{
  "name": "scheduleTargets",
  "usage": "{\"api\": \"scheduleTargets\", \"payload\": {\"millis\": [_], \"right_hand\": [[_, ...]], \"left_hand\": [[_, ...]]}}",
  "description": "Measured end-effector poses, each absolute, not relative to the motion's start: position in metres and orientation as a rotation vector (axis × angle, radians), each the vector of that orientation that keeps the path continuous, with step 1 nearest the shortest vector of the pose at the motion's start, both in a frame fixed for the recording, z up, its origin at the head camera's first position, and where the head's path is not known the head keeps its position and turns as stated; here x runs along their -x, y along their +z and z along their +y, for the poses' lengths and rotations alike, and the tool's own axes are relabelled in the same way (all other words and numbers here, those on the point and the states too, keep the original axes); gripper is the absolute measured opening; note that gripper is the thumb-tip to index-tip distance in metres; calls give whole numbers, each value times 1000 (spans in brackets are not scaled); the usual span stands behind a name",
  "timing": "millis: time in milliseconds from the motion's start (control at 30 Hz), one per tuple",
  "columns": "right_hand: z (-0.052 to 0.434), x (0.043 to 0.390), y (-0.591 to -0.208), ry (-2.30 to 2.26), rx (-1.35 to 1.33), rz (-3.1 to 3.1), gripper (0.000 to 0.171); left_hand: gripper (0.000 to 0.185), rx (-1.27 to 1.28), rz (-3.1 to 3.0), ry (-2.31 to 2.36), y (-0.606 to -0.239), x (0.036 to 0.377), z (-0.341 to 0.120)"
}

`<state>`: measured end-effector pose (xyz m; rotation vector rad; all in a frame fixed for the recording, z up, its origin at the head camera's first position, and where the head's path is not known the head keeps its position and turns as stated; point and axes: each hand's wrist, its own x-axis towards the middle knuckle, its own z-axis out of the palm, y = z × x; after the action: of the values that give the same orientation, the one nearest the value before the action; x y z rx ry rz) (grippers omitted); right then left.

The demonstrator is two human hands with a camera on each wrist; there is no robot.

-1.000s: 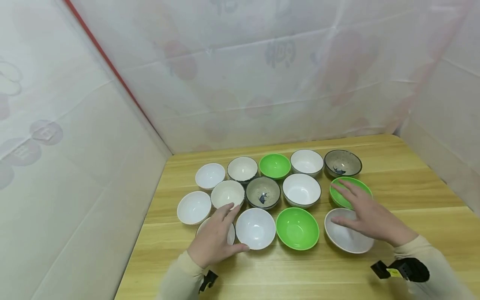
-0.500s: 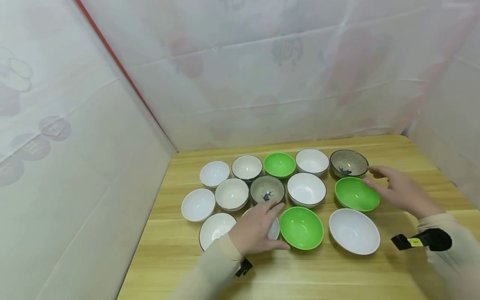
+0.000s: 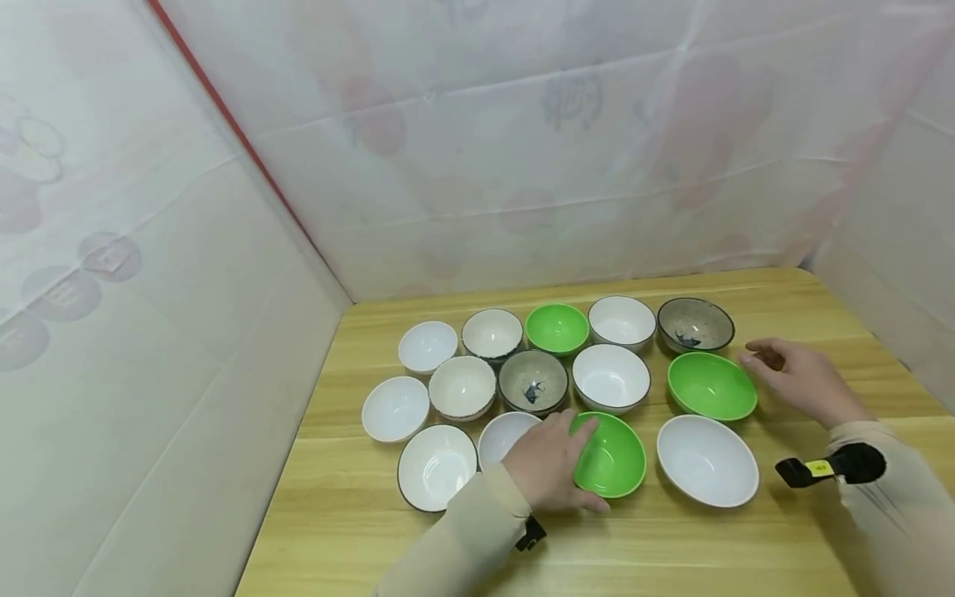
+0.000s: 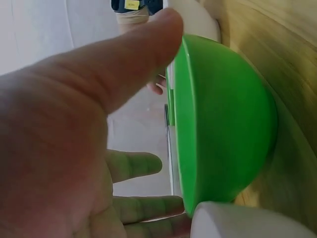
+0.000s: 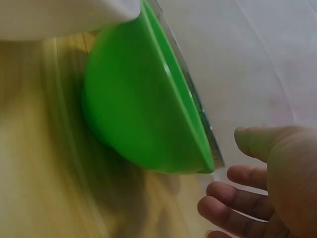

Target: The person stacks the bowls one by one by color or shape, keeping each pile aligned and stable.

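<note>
Green plastic meets our left hand [image 3: 550,468]: the fingers lie relaxed over the near-left rim of the front green bowl [image 3: 613,456], the thumb along its near side, nothing clasped as far as we can tell. That bowl sits in the row nearest the front edge of the wooden table [image 3: 813,315], between a small white bowl [image 3: 501,435] and a large white bowl [image 3: 707,461]. Our right hand [image 3: 802,380] hovers with loosely bent fingers, holding nothing, just beside the right rim of the second green bowl [image 3: 711,385], towards the table's right edge. Behind it stands a speckled bowl [image 3: 695,324] near the back edge.
</note>
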<state>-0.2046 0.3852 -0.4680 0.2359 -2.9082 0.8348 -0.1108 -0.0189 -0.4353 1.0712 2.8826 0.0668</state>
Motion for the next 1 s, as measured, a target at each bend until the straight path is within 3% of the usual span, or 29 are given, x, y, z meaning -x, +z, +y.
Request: {"api": "scheduleTargets", "payload": {"millis": [333,600,1000], "right_hand": [[382,218,-489,869,-326,-3015,45],[386,221,-493,879,-325,-3149,60],[389,223,-483,914,-340,-3144,43]], "left_hand": [[114,-1034,2909,114,-440,115,-17],[116,-1004,2923,185,-444,119,-16],[116,-1005,2932,229,-444,123,-20]]}}
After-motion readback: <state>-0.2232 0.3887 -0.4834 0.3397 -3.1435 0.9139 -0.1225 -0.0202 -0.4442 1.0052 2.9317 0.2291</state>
